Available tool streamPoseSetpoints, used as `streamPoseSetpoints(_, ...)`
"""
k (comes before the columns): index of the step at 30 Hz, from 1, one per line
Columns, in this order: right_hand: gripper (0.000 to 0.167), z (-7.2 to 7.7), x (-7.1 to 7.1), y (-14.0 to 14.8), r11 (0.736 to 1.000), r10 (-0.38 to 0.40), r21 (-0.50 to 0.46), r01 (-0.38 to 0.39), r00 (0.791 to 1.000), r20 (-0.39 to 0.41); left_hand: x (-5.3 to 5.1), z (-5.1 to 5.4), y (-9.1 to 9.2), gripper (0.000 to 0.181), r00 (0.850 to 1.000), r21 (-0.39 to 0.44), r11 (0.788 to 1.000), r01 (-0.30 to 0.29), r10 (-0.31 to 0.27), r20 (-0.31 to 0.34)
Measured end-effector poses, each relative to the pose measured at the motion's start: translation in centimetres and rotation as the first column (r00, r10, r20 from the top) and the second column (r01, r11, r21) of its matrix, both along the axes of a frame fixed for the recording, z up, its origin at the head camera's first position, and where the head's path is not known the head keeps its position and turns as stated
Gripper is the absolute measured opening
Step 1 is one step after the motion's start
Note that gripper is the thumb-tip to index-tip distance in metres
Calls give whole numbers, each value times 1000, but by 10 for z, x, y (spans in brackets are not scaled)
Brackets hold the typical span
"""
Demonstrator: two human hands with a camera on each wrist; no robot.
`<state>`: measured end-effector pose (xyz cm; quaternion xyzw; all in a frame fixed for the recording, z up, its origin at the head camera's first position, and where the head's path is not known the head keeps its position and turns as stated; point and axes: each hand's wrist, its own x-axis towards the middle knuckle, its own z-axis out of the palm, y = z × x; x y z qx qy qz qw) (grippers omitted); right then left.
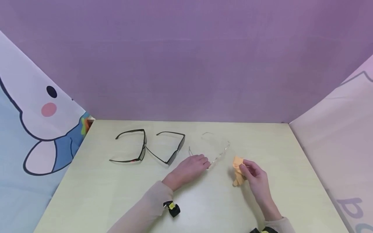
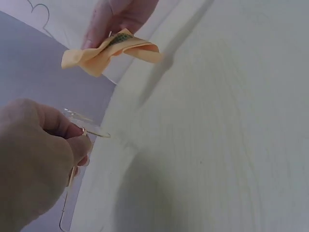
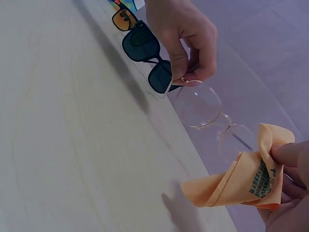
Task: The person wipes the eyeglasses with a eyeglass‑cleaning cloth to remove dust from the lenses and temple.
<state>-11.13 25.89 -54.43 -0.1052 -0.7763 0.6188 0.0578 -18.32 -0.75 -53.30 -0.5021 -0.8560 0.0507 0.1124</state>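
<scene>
Thin wire-framed eyeglasses (image 1: 219, 156) with clear round lenses are pinched by my left hand (image 1: 190, 170) near one hinge, a little above the table. Their gold rims (image 3: 207, 124) show plainly in the right wrist view, with the lenses facing that camera. My right hand (image 1: 256, 181) pinches a crumpled orange cleaning cloth (image 1: 238, 171) between thumb and fingers, to the right of the eyeglasses and apart from them. Dark printed lettering marks the cloth (image 3: 241, 181) in the right wrist view. The left wrist view shows my left hand's (image 2: 43, 154) thumb and forefinger on the wire frame.
Two pairs of dark-framed glasses lie with temples unfolded on the pale table (image 1: 116, 200): black sunglasses (image 1: 176, 150) left of my left hand, and another black pair (image 1: 142, 150) beyond them. A purple backdrop (image 1: 186, 64) stands behind; printed cloth panels (image 1: 58, 136) flank the sides.
</scene>
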Motion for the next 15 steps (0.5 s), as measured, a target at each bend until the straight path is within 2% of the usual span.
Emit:
streamPoseSetpoints(3, 31, -1, 0, -1, 1000, 9, -8, -9, 1000, 3, -2, -3, -2, 25, 999, -71, 997, -3, 1, -37)
streamPoseSetpoints(8, 32, -2, -1, -4, 999, 32, -1, -32, 999, 25, -4, -7, -5, 27, 999, -130, 991, -15, 8, -49)
streamPoseSetpoints(15, 29, -5, -1, -9, 996, 83, 31, -83, 997, 9, -6, -19, -12, 31, 997, -125, 990, -72, 71, -13)
